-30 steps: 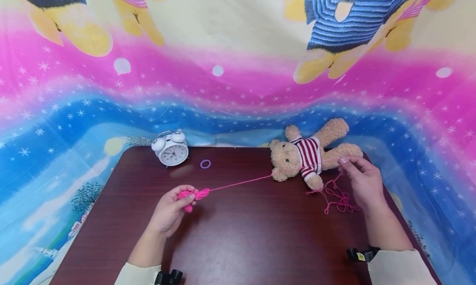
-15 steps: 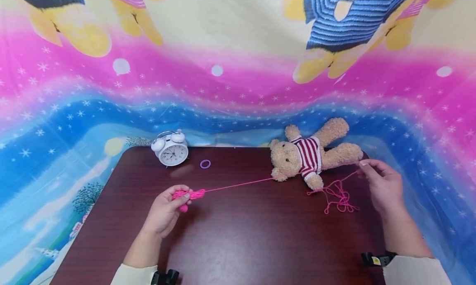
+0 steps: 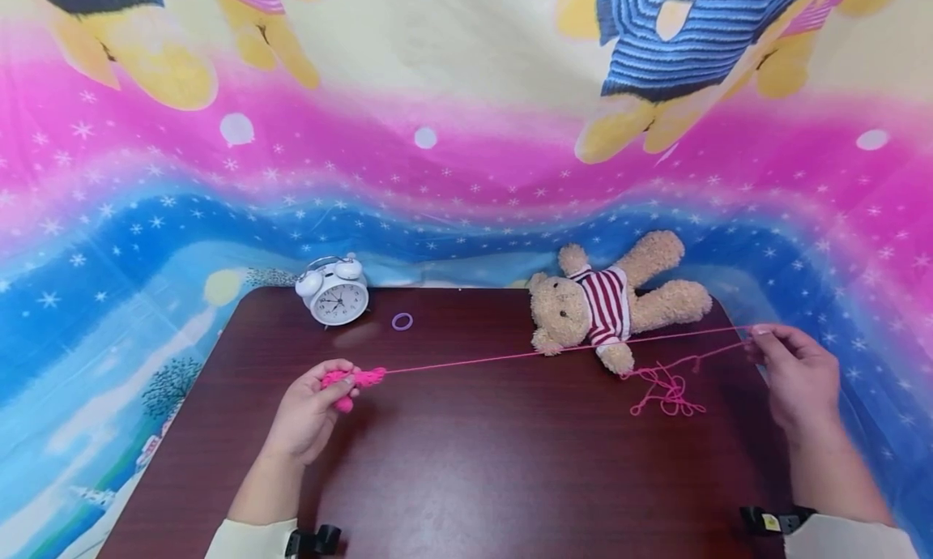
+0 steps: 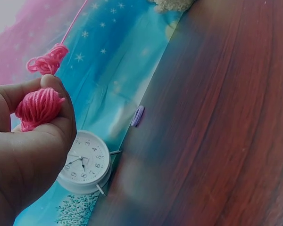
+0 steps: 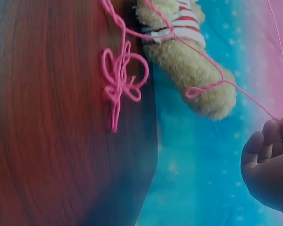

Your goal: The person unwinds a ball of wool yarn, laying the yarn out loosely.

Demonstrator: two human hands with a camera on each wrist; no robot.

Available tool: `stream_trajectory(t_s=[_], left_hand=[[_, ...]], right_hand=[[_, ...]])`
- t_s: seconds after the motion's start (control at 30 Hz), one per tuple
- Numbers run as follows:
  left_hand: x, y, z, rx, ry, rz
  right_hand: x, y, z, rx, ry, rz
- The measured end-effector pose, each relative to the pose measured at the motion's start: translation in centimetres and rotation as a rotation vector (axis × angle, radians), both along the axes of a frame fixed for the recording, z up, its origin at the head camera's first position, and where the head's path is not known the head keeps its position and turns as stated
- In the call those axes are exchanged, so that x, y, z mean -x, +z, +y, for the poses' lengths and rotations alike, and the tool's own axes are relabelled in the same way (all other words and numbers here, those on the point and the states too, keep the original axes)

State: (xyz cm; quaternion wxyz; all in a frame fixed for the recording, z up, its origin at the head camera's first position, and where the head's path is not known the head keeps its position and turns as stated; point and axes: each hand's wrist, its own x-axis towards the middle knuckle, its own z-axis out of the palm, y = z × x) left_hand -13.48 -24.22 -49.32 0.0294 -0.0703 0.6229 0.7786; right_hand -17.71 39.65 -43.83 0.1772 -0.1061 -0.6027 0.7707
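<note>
My left hand (image 3: 302, 409) pinches a small bundle of pink yarn (image 4: 40, 107) between thumb and fingers, with loops sticking out past the fingertips. From it a taut pink strand (image 3: 466, 360) runs across the table to my right hand (image 3: 798, 377), which pinches it at the far right. A second strand hangs from the right fingertips down to a loose tangle of yarn (image 5: 118, 75) lying on the table. Behind the strands a teddy bear (image 3: 608, 304) in a red-and-white striped shirt lies on its back.
A white twin-bell alarm clock (image 3: 338, 298) stands at the table's back left. Beside it lies a purple ring (image 3: 402, 322). The dark brown table (image 3: 466, 462) meets a printed cloth backdrop (image 3: 466, 178) along its back edge.
My right hand has moved right, away from the bear, lengthening the taut strand between the hands. My left hand has shifted slightly left with the bundle. The tangle has shifted a little.
</note>
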Motion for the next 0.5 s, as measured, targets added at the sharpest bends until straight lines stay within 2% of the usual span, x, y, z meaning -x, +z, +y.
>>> stream_trajectory(t_s=[0.17, 0.4, 0.5], left_hand=[[-0.3, 0.1, -1.0, 0.013, 0.019, -0.001], [-0.6, 0.1, -2.5, 0.018, 0.05, 0.005], [-0.7, 0.0, -3.0, 0.022, 0.059, 0.004]], right_hand=[[-0.7, -0.2, 1.7, 0.002, -0.017, -0.039], [-1.2, -0.8, 3.3, -0.029, -0.091, -0.12], [-1.3, -1.0, 3.7, -0.006, -0.111, -0.128]])
